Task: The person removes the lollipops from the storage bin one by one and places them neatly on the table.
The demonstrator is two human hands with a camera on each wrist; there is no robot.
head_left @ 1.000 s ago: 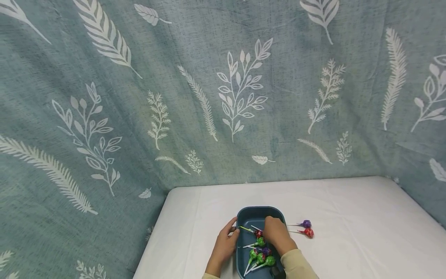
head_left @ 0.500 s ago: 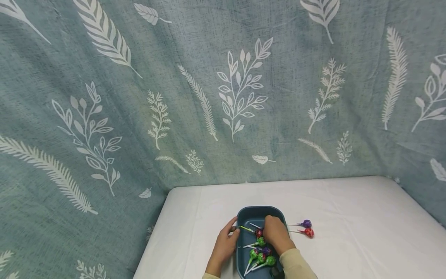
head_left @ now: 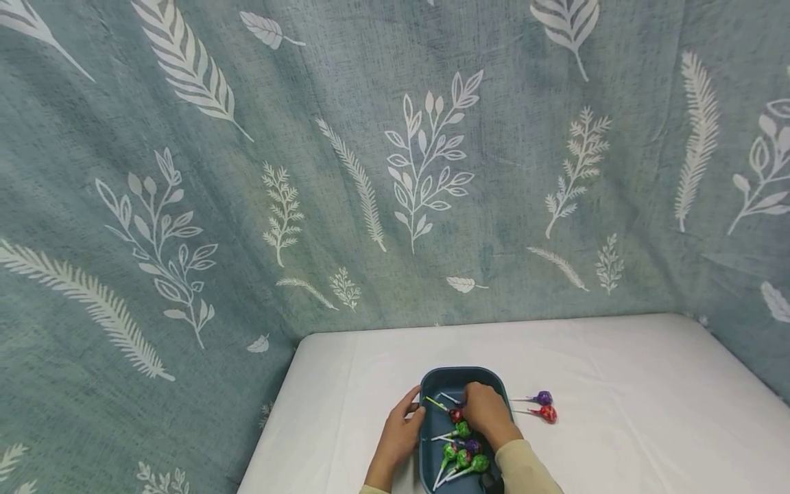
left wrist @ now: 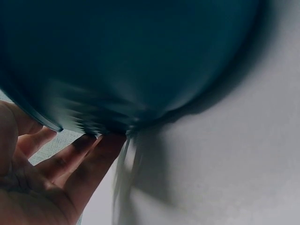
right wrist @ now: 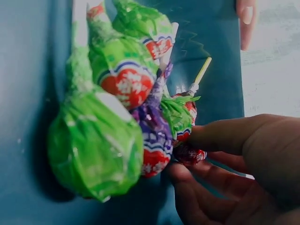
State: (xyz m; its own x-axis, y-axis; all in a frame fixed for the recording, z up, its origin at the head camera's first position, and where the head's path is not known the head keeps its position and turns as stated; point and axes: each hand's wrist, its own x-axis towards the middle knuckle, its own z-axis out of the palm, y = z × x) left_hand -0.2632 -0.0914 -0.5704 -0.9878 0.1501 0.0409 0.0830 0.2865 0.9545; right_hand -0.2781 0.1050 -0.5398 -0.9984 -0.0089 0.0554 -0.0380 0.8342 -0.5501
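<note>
A dark blue rectangular tray (head_left: pixel 453 374) holds several wrapped lollipops. Green ones (head_left: pixel 479 464) and a purple one (head_left: pixel 472 447) lie toward its near end. Farther in is a dark red lollipop (head_left: pixel 455 415) with a yellow stick. My right hand (head_left: pixel 486 410) reaches into the tray and pinches another lollipop (right wrist: pixel 190 154); its pale stick points left in the head view, and its head is partly hidden by the fingers. My left hand (head_left: pixel 400 432) rests at the tray's left side. In the left wrist view its extended fingers (left wrist: pixel 93 164) touch the ribbed outer wall.
A purple lollipop (head_left: pixel 543 397) and a red lollipop (head_left: pixel 547 413) lie on the white table (head_left: pixel 617 384), right of the tray. A leaf-patterned curtain (head_left: pixel 426 288) hangs behind and left of the table. A small black object (head_left: pixel 490 482) is near my right wrist.
My right hand has shifted slightly left inside the tray, and the held lollipop's stick has moved left with it. The yellow stick has tilted a little. My left hand stays at the side.
</note>
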